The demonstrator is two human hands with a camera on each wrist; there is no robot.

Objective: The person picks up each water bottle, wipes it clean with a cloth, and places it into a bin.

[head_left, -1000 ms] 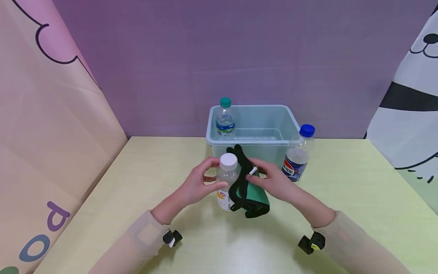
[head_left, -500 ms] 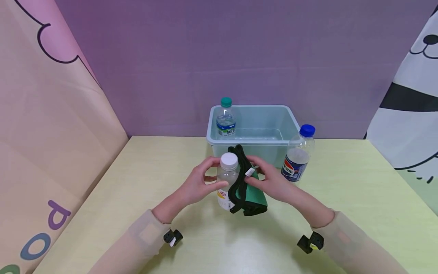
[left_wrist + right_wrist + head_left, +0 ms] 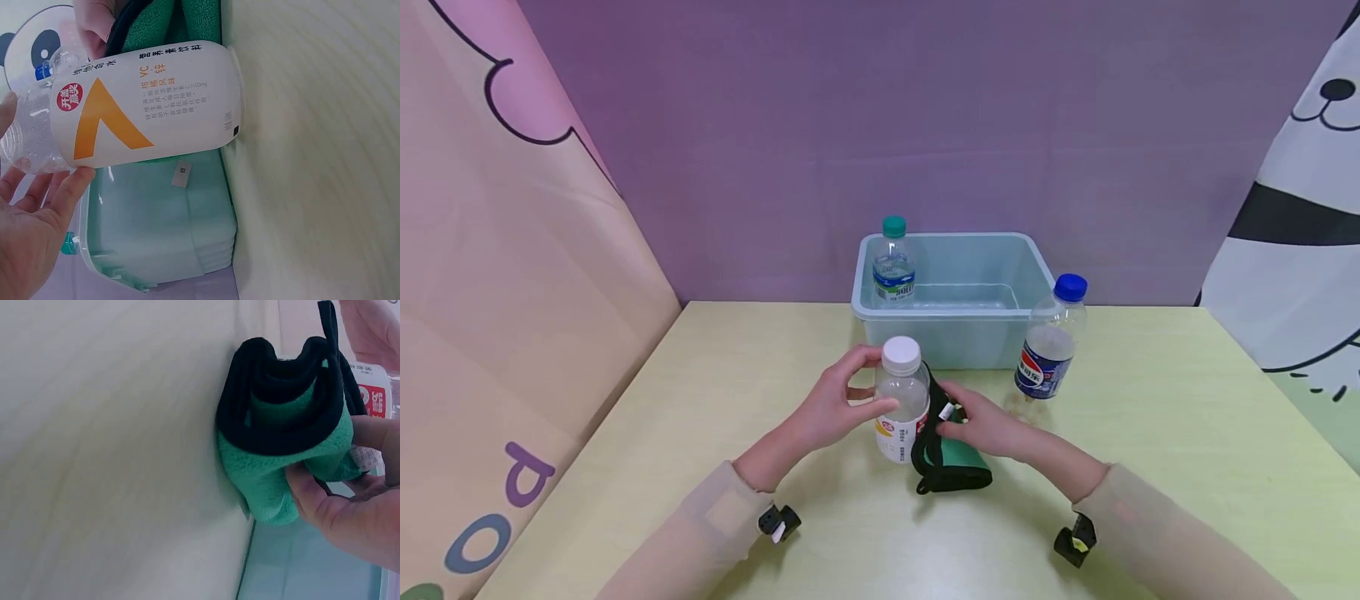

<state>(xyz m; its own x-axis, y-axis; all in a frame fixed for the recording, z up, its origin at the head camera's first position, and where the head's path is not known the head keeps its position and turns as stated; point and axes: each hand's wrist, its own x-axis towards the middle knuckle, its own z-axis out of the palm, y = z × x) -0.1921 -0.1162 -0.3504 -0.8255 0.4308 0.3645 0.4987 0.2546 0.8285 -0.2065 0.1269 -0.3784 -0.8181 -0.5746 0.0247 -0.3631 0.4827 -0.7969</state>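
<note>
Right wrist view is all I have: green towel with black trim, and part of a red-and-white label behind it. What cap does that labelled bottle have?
Observer: The head view shows a white cap on the labelled bottle.
Operator: I only get a corner of its label. Anything big printed on the rest?
Observer: Yes, the left wrist view shows a large orange V-shaped mark.
Operator: My frame cuts off most of the light blue tub. Is anything in it?
Observer: Yes, a green-capped bottle is upright in the light blue tub, at the end on the person's left.
</note>
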